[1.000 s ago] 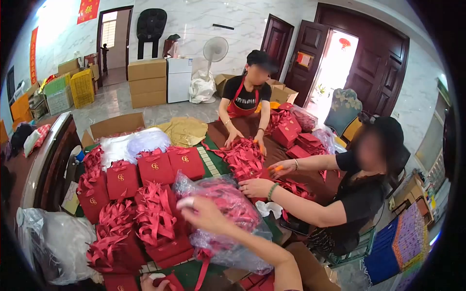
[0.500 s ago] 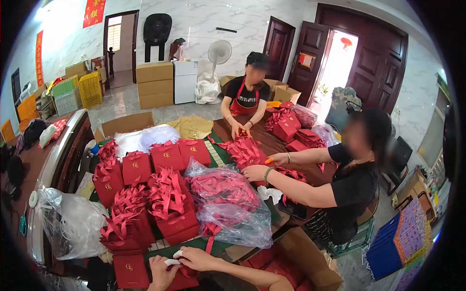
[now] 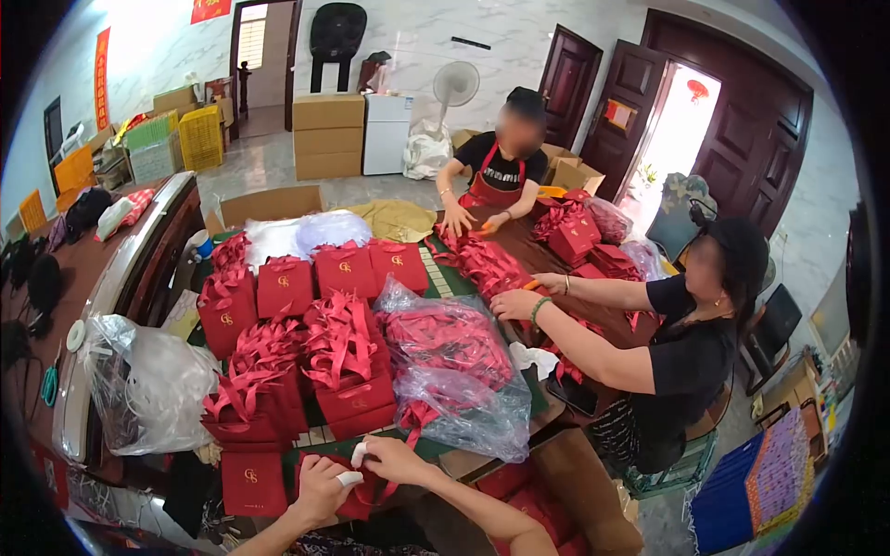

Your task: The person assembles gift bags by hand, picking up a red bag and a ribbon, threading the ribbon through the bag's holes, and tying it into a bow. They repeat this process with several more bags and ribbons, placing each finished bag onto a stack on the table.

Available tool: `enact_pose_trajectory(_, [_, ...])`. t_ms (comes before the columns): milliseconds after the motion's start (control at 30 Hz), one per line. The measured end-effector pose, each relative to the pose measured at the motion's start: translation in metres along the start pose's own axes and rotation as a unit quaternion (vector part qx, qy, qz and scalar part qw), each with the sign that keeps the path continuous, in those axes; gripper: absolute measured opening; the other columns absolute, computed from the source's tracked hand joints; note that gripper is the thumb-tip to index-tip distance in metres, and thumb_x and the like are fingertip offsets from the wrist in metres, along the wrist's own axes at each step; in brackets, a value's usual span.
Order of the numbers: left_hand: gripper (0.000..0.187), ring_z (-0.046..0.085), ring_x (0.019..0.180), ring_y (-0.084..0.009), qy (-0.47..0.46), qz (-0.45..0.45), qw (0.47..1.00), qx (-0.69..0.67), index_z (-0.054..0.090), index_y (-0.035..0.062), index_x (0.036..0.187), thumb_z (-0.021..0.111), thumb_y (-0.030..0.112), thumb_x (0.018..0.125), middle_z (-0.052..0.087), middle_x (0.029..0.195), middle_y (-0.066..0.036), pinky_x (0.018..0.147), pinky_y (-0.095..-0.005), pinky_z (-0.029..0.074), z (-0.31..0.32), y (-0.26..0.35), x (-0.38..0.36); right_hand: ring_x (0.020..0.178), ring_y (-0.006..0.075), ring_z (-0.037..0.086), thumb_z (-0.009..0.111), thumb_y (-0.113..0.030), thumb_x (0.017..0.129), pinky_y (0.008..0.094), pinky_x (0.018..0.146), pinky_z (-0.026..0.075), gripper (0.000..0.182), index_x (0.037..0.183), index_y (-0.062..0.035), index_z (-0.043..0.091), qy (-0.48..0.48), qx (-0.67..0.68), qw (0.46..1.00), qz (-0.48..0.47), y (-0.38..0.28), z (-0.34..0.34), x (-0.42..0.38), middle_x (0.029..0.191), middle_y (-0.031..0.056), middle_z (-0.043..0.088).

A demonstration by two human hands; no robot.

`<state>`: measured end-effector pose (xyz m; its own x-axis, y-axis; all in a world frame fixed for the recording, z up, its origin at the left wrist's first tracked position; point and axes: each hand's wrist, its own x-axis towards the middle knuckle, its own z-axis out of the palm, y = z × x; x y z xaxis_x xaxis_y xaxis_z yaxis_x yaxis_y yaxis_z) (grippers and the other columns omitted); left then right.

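Observation:
At the near table edge my left hand point(image 3: 323, 486) is closed on a red bag point(image 3: 358, 500), with white wrapping on a finger. My right hand point(image 3: 394, 461), also with a white-wrapped finger, pinches the same bag's top beside a red ribbon. Another red bag point(image 3: 253, 484) with a gold logo lies left of my hands. Beyond them stand stacks of red bags point(image 3: 348, 408) topped with ribbon handles. A clear plastic bag point(image 3: 454, 371) full of red ribbons lies to their right.
Two co-workers point(image 3: 501, 171) point(image 3: 691, 324) handle red bags across the table. An open cardboard box point(image 3: 589, 482) holding red bags stands at the near right. A bag of white material point(image 3: 153, 394) is at the left, near green scissors point(image 3: 51, 382). A phone point(image 3: 573, 394) lies at the right.
The view has shifted, so the room appears farther right and higher. Both my hands remain on the bag, the left now more over its front. The far co-worker's hands have moved apart.

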<state>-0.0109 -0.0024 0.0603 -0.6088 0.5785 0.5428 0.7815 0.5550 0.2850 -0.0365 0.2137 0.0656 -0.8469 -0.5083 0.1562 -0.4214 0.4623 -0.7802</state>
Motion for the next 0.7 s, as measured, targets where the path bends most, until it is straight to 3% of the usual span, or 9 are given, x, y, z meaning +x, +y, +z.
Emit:
enact_pose_trajectory(33, [0.02,0.058,0.077,-0.0169,-0.003,0.016,1.0,0.002,0.074,0.0251,0.088,0.077,0.018,0.069,0.064,0.08,0.005,0.075,-0.0359,0.04,-0.001,0.0,0.002,0.091,0.0326,0.065,0.061,-0.009,0.086,0.0422,0.079,0.051,0.012,0.097,-0.0107,0.067,-0.018,-0.049,0.996,0.069,-0.009,0.003,-0.002,0.094,0.0111,0.063])
enact_pose_trajectory(167, [0.021,0.058,0.079,-0.0176,0.002,0.048,0.999,0.001,0.074,0.0235,0.092,0.075,0.017,0.072,0.064,0.082,0.004,0.075,-0.0356,0.041,-0.007,-0.004,0.002,0.092,0.0356,0.064,0.063,-0.011,0.086,0.0438,0.08,0.051,0.012,0.096,-0.0093,0.069,-0.025,-0.055,0.995,0.08,-0.016,0.003,-0.002,0.097,0.0118,0.062])
enact_pose_trajectory(233, [0.021,0.058,0.079,-0.0181,0.008,0.049,0.999,-0.014,0.074,0.0229,0.093,0.075,0.018,0.073,0.065,0.084,0.003,0.075,-0.0359,0.041,-0.006,-0.009,-0.002,0.095,0.0322,0.066,0.064,-0.015,0.089,0.0405,0.083,0.051,0.015,0.101,-0.0067,0.068,-0.058,0.014,0.998,0.001,-0.006,-0.001,0.0,0.098,0.0121,0.064])
enact_pose_trajectory(367, [0.02,0.06,0.08,-0.02,0.022,0.067,0.996,-0.052,0.073,0.0205,0.096,0.075,0.019,0.076,0.065,0.088,0.001,0.074,-0.0371,0.043,-0.003,-0.015,-0.008,0.098,0.0234,0.066,0.068,-0.02,0.09,0.0353,0.089,0.05,0.021,0.103,-0.0031,0.066,-0.093,0.123,0.988,0.005,0.006,0.0,0.001,0.102,0.0116,0.069])
enact_pose_trajectory(500, [0.019,0.06,0.08,-0.024,0.002,0.013,0.992,-0.123,0.07,0.0182,0.095,0.078,0.018,0.077,0.064,0.084,-0.002,0.075,-0.0379,0.043,-0.005,-0.013,-0.009,0.094,0.0164,0.064,0.067,-0.015,0.09,0.0324,0.087,0.05,0.017,0.102,-0.0034,0.066,-0.068,0.175,0.982,0.017,0.027,0.027,-0.004,0.099,0.0066,0.069])
enact_pose_trajectory(533, [0.018,0.06,0.081,-0.0244,-0.004,0.009,0.991,-0.135,0.07,0.0174,0.094,0.076,0.016,0.078,0.063,0.085,-0.003,0.076,-0.0384,0.042,-0.007,-0.014,-0.01,0.093,0.0144,0.063,0.066,-0.016,0.091,0.0316,0.085,0.05,0.017,0.103,-0.0041,0.067,-0.067,0.22,0.97,0.083,0.025,0.035,-0.007,0.097,0.0049,0.069])
enact_pose_trajectory(600, [0.016,0.06,0.084,-0.026,-0.029,-0.003,0.986,-0.167,0.069,0.0152,0.095,0.072,0.01,0.08,0.062,0.088,-0.004,0.078,-0.0392,0.04,-0.009,-0.021,-0.016,0.092,0.0124,0.061,0.066,-0.014,0.09,0.0298,0.082,0.049,0.015,0.103,-0.0047,0.068,-0.068,0.202,0.972,0.101,0.022,0.042,-0.007,0.096,0.0029,0.068])
enact_pose_trajectory(667, [0.017,0.059,0.085,-0.0273,-0.028,-0.011,0.985,-0.171,0.068,0.0139,0.095,0.072,0.009,0.08,0.061,0.088,-0.006,0.08,-0.0392,0.04,-0.006,-0.024,-0.02,0.092,0.011,0.06,0.065,-0.01,0.089,0.0273,0.082,0.048,0.014,0.101,-0.0046,0.069,-0.069,0.287,0.917,0.267,-0.006,0.039,-0.006,0.095,0.0011,0.068])
enact_pose_trajectory(700, [0.016,0.059,0.085,-0.027,-0.031,-0.024,0.986,-0.16,0.068,0.0134,0.095,0.072,0.009,0.08,0.062,0.087,-0.006,0.08,-0.0391,0.04,-0.007,-0.024,-0.02,0.092,0.0108,0.06,0.065,-0.009,0.089,0.0265,0.082,0.047,0.013,0.101,-0.0045,0.069,-0.049,0.316,0.913,0.253,0.003,0.048,-0.009,0.095,0.0004,0.067])
